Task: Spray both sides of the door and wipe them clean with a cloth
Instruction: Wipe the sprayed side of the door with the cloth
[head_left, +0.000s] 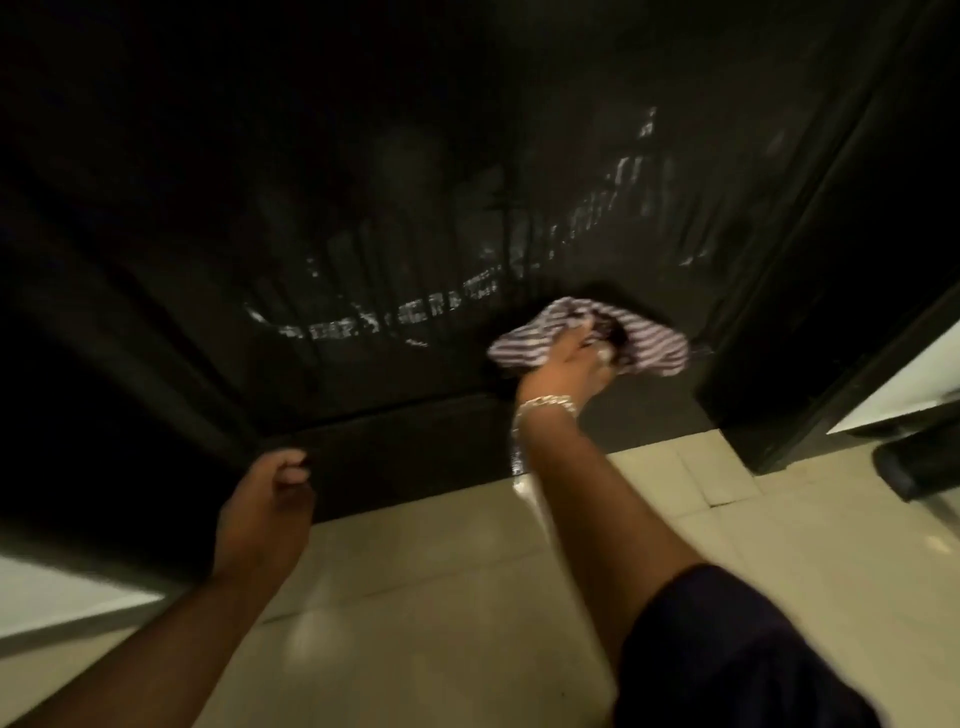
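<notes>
Our left hand (267, 499), at 8 o'clock: grip clenched, holding nothing. Our right hand (563, 371), at 3 o'clock: grip grasping striped cloth (649, 343), pressed on dark door (363, 208) with wet streaks (467, 291) at 12.

Near-black door (415, 182) streaked with pale, whitish wet marks. Cloth (649, 345) striped purple and white. Silver bracelet (548, 405) on one wrist. Dark navy sleeve (727, 649). Floor tiles (441, 623) glossy cream-beige.
</notes>
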